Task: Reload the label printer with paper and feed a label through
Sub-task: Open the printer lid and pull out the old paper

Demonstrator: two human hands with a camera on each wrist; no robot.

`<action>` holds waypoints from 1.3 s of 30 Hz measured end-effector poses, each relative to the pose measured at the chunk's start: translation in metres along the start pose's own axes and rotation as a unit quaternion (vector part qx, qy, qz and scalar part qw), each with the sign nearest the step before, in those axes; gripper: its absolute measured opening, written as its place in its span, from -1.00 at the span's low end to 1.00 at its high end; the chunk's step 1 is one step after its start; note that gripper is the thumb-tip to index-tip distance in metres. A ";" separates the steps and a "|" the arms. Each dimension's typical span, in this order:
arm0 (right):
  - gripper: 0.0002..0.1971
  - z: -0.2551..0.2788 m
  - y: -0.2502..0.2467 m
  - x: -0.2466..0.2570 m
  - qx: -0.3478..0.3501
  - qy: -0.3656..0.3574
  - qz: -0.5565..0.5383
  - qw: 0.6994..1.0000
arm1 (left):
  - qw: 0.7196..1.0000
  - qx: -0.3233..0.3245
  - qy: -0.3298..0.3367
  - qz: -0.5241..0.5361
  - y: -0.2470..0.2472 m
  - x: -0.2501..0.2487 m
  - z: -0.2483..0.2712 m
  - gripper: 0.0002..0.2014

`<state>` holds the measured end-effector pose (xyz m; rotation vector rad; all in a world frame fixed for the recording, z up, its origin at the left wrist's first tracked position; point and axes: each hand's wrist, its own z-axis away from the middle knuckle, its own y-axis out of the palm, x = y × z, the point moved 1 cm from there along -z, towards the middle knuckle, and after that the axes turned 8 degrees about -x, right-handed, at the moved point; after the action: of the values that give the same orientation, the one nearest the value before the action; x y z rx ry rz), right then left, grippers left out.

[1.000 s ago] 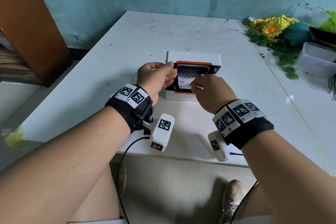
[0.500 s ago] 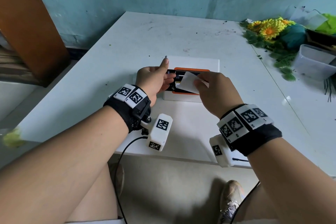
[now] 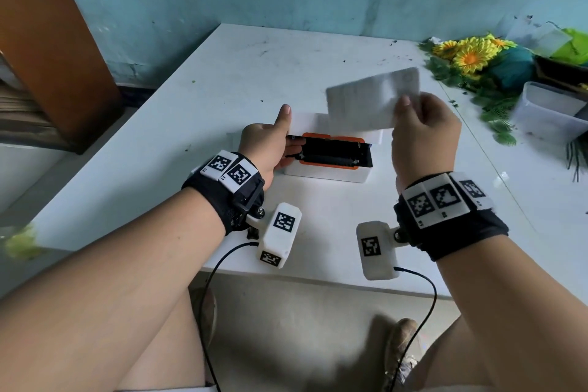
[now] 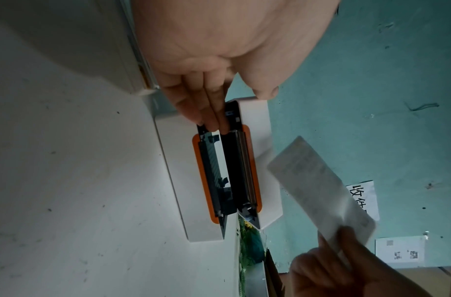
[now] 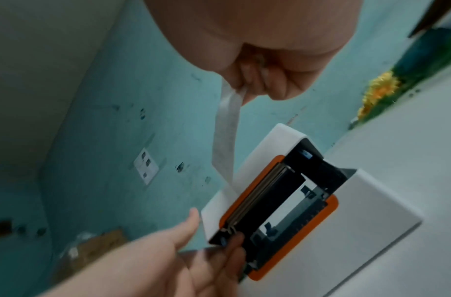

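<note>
A white label printer (image 3: 324, 173) with orange trim sits mid-table, its lid (image 3: 310, 124) tipped open so the black feed bay shows. My left hand (image 3: 291, 134) holds the lid's left end, fingers on the black inner edge and thumb up behind the white shell; the left wrist view shows this hand (image 4: 234, 108) on the printer (image 4: 173, 170). My right hand (image 3: 410, 111) pinches a white label (image 3: 366, 102) by its right end, raised above and to the right of the printer. In the right wrist view the label (image 5: 225, 136) hangs from that hand (image 5: 257, 84) over the printer (image 5: 371, 211).
The white table (image 3: 191, 124) meets a blue wall at the back. Artificial sunflowers (image 3: 471, 57) and a clear plastic tub (image 3: 550, 111) crowd the right side. A brown wooden cabinet (image 3: 47, 41) stands to the left, off the table.
My right hand has pulled the label out of the printer's bay and lifted it up to the right. My left hand has stayed on the lid's left end.
</note>
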<state>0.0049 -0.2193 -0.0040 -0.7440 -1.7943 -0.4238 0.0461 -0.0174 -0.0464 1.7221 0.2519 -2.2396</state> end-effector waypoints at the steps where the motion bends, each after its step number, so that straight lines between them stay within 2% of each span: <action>1: -0.84 -0.002 0.000 0.000 -0.013 0.033 -0.036 0.999 | 1.000 0.000 0.001 -0.001 0.000 -0.001 0.000 -0.59; 5: -0.87 -0.006 0.002 -0.005 -0.014 0.166 -0.155 0.974 | 1.000 0.004 0.005 -0.009 -0.001 0.000 0.001 -0.60; 8: -0.85 -0.008 0.002 -0.012 -0.018 0.197 -0.099 0.975 | 1.000 0.009 -0.003 -0.003 -0.001 -0.001 0.003 -0.67; 11: -0.90 -0.010 0.003 -0.016 -0.012 0.233 -0.092 0.968 | 1.000 0.013 -0.013 0.005 -0.001 -0.001 0.002 -0.69; 13: -0.82 -0.011 0.004 -0.017 0.010 0.261 -0.095 0.961 | 1.000 0.014 -0.015 0.005 -0.001 0.000 0.001 -0.68; 16: -0.56 -0.011 0.008 -0.020 0.040 0.306 -0.085 0.947 | 1.000 0.016 -0.021 0.005 -0.002 0.000 -0.001 -0.62; 19: -0.63 -0.011 0.011 -0.023 0.067 0.338 -0.105 0.933 | 0.999 0.022 -0.026 0.003 -0.004 -0.001 -0.002 -0.57; 23: -0.81 -0.009 0.013 -0.024 0.077 0.334 -0.108 0.933 | 0.999 0.038 -0.028 -0.004 -0.006 -0.001 -0.003 -0.66; 27: -0.80 -0.007 0.011 -0.023 0.070 0.317 -0.099 0.941 | 0.999 0.047 -0.012 -0.024 -0.009 -0.002 -0.004 -0.74; 33: -0.81 -0.007 0.003 -0.019 0.037 0.334 -0.096 0.937 | 0.997 0.071 0.003 -0.021 -0.012 -0.003 -0.004 -0.75; 39: -0.83 -0.005 0.000 -0.020 0.032 0.332 -0.089 0.939 | 0.996 0.052 0.038 -0.057 -0.009 0.001 -0.004 -0.80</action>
<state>0.0124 -0.2284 -0.0213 -0.3275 -1.2266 -0.6453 0.0468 -0.0076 -0.0485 1.8955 0.2603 -2.3069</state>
